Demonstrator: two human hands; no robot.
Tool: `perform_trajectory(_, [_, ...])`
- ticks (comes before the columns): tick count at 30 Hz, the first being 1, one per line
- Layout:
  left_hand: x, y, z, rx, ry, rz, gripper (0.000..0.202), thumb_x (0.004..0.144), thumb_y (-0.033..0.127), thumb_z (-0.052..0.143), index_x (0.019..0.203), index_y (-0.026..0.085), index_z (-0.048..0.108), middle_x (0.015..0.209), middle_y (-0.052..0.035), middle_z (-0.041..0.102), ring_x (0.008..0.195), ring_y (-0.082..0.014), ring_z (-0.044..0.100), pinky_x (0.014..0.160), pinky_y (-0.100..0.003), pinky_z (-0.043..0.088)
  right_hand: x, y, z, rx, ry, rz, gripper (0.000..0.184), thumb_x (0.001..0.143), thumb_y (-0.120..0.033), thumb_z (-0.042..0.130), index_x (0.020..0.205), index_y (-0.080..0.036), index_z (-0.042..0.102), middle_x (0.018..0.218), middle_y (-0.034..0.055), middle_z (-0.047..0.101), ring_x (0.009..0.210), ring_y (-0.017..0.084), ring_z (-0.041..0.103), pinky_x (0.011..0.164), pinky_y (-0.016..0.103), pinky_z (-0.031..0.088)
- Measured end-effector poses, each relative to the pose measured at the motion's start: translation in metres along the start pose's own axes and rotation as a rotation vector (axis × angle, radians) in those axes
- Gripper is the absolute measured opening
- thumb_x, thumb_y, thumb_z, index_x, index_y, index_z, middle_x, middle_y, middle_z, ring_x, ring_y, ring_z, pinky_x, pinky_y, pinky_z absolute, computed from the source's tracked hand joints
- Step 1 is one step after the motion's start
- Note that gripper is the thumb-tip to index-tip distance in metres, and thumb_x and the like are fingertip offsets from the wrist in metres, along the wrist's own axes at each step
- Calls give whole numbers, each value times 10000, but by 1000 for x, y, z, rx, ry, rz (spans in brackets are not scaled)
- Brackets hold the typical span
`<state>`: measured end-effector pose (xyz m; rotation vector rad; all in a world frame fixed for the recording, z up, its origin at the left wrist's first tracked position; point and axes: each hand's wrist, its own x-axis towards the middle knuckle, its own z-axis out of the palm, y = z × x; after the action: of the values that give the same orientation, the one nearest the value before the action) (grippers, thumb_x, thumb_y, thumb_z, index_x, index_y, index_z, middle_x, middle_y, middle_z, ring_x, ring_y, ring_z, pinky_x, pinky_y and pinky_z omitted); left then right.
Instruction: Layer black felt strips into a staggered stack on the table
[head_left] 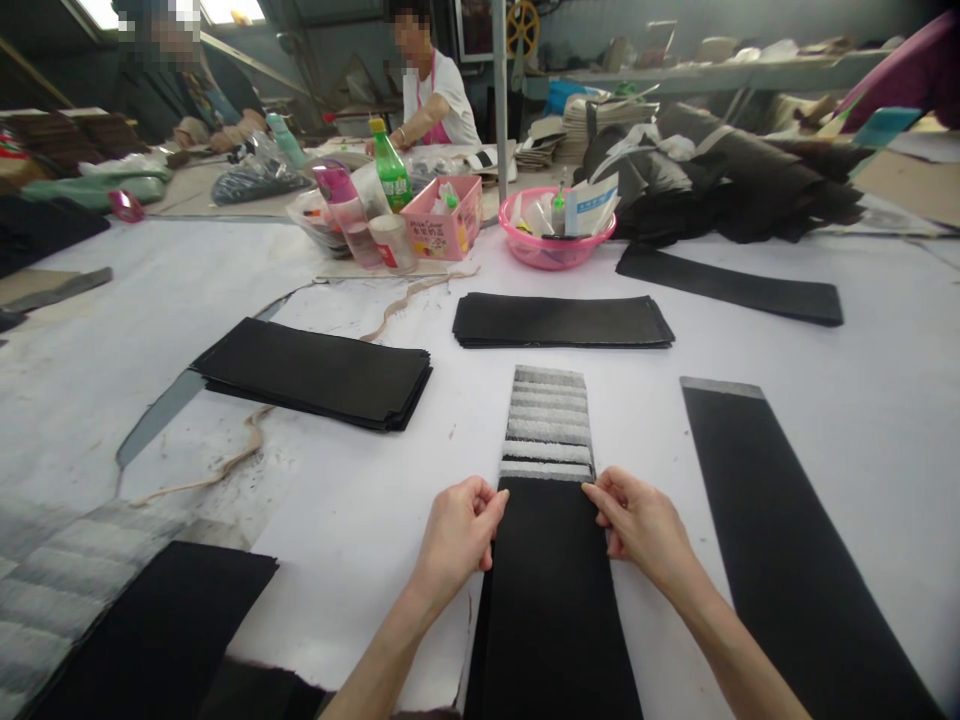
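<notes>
A long black strip lies in front of me, its far end pinched at both corners. My left hand is closed on the left corner, thumb on top. On the right corner my right hand is closed the same way. Beyond that end, overlapping strips show several grey-white fuzzy end bands in a staggered row. To the right lies another long black strip with a grey band at its far end. What lies under the held strip is mostly hidden.
Black stacks lie left and ahead; a single black piece is farther right. More banded strips sit at lower left. A pink basin, pink box and green bottle stand behind. Two people work across the table.
</notes>
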<state>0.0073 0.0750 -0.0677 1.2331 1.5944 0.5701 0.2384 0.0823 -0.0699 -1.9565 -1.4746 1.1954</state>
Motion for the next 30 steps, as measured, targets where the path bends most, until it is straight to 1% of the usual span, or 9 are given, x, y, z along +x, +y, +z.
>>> perform_trajectory(18, [1, 2, 1, 24, 4, -22, 371, 869, 512, 499, 677, 195, 505, 398, 60, 502, 290, -114, 509, 286, -153, 295, 1, 0, -1, -45, -9, -13, 326, 897, -478, 479, 693, -225, 508, 540, -45, 629, 389, 105, 570, 427, 196, 375])
perform_trajectory(30, [0, -1, 0, 27, -6, -14, 374, 876, 517, 496, 689, 194, 506, 403, 58, 509, 295, -111, 513, 304, -150, 305, -2, 0, 2, -61, 39, -3, 340, 910, -491, 460, 690, -234, 500, 524, -70, 611, 373, 95, 555, 435, 197, 361])
